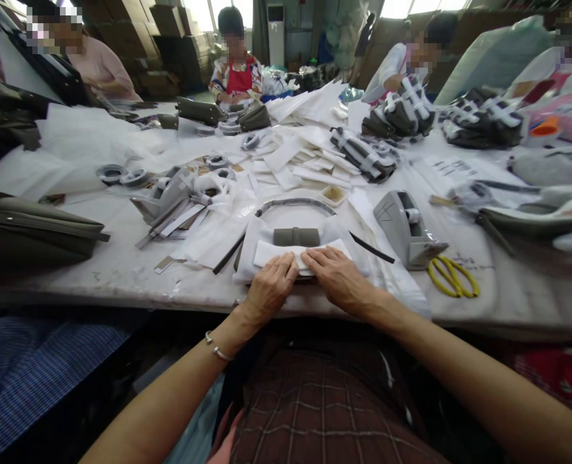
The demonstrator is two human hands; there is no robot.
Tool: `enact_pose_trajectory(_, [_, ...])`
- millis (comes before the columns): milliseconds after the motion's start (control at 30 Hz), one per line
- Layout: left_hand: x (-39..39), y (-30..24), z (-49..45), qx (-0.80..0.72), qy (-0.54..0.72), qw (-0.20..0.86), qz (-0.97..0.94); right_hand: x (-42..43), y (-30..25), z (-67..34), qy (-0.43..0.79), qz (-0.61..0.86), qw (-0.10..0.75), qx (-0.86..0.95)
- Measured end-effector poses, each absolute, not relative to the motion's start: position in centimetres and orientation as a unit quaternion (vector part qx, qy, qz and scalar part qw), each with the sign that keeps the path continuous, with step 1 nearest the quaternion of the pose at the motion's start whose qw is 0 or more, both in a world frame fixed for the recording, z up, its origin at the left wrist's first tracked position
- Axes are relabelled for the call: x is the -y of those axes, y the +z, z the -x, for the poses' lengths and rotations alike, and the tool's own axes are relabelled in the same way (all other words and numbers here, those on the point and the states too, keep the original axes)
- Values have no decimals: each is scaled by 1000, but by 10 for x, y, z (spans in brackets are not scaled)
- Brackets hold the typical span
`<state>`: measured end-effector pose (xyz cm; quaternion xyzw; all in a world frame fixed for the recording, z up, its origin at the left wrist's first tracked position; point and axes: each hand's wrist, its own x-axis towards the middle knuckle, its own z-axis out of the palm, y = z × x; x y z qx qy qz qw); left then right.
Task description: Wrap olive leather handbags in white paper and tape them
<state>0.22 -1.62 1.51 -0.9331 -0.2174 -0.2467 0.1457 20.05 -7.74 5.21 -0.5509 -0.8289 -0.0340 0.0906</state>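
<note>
In front of me on the table lies a dark olive handbag, mostly covered by white wrapping, its wrapped handle (295,205) arching away from me. A rolled olive piece (295,236) shows at its middle. Just on the near side of that is a folded white sheet (268,252), perhaps paper or thin foam. My left hand (275,283) grips its near edge, fingers bent over the top. Close beside it, my right hand (339,278) holds the same edge with fingers over the sheet. Both hands hide part of the bag's near side.
A grey tape dispenser (402,232) and yellow-handled scissors (453,277) are to the right. Left are grey strips (170,216) and an olive bag (35,229). Loose white sheets (310,158) and tape rolls (112,174) lie beyond. Several people work around the table.
</note>
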Motion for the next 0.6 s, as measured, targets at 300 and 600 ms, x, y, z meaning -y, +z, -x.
enact_pose_trajectory(300, [27,20,-6,200,-124,248,940,86,25,-200,-122,547,141,816])
enact_pose_trajectory(600, [6,31,-6,145,-180,242,942,85,46,-198,-114,563,115,811])
